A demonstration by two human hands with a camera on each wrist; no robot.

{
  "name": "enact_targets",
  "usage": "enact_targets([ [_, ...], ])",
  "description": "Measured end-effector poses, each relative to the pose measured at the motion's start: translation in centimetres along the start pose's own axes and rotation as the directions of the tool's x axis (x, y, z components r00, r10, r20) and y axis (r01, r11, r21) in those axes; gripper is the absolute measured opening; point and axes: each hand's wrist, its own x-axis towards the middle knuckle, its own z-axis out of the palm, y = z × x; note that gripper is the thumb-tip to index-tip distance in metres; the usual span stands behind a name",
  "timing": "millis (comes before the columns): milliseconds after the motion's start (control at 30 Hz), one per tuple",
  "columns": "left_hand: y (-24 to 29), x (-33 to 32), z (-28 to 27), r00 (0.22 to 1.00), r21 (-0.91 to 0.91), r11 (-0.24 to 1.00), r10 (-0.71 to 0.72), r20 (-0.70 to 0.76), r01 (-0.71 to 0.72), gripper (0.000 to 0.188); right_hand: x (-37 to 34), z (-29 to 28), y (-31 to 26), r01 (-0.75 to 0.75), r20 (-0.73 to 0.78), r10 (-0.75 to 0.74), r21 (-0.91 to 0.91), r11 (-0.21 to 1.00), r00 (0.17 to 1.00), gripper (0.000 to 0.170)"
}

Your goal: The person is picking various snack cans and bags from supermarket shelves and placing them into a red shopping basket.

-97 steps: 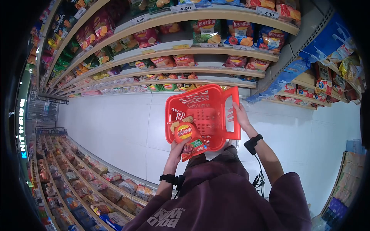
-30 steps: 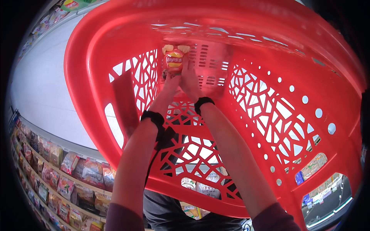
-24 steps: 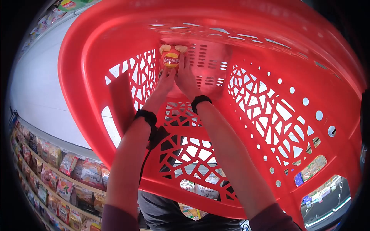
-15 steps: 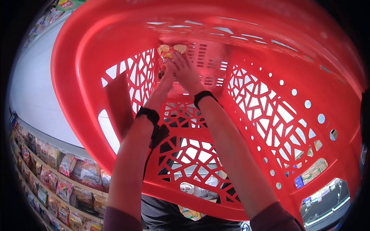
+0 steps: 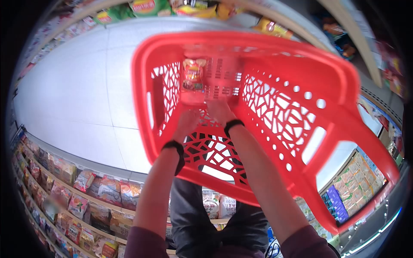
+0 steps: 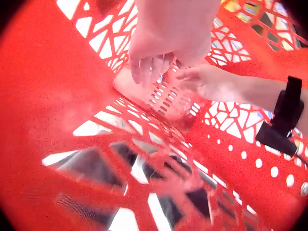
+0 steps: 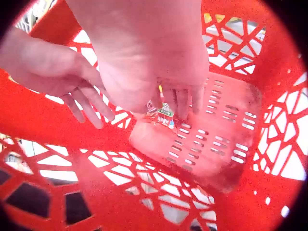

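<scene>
A red Lay's chip bag point(image 5: 193, 74) lies at the bottom of the red basket point(image 5: 142, 103), in its far left corner. Both hands are inside the basket, apart from the bag and on the near side of it. My left hand point(image 5: 188, 121) is blurred and holds nothing; the right wrist view shows this hand point(image 7: 62, 77) with loosely extended fingers. Beside it, my right hand point(image 5: 220, 112) is also empty, its fingers relaxed in the left wrist view point(image 6: 199, 79). In the right wrist view the bag point(image 7: 165, 119) is partly hidden behind the right hand point(image 7: 149, 57).
Shelves of packaged food point(image 5: 109, 189) run along the lower left, and more snack bags point(image 5: 150, 7) line the top. Pale floor point(image 5: 86, 99) shows left of the basket. The basket's handle point(image 5: 385, 165) extends to the lower right, over the person's legs' right side.
Both hands have let go of the chip bag and drawn back toward the body, leaving it at the basket's bottom. The basket now looks smaller and farther from the head camera.
</scene>
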Motion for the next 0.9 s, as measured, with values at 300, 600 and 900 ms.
enact_targets([
  [300,12.0,-17.3,-11.3,0.999,-0.120,0.993,-0.028,-0.046,0.022,0.029,-17.1,-11.2,-6.3,-0.171,-0.048,0.195,0.307,0.936,0.980,0.030],
  [600,11.4,-25.9,-21.2,0.949,-0.212,0.958,-0.236,-0.208,0.192,0.033,-32.8,-30.1,-12.7,-0.010,-0.551,0.005,-0.006,1.000,0.834,0.031],
  [900,6.6,-32.7,-17.8,0.905,-0.366,0.881,-0.383,-0.184,0.298,0.036,-47.5,-32.8,-10.2,-0.411,-0.870,0.424,0.300,0.861,0.251,0.052],
])
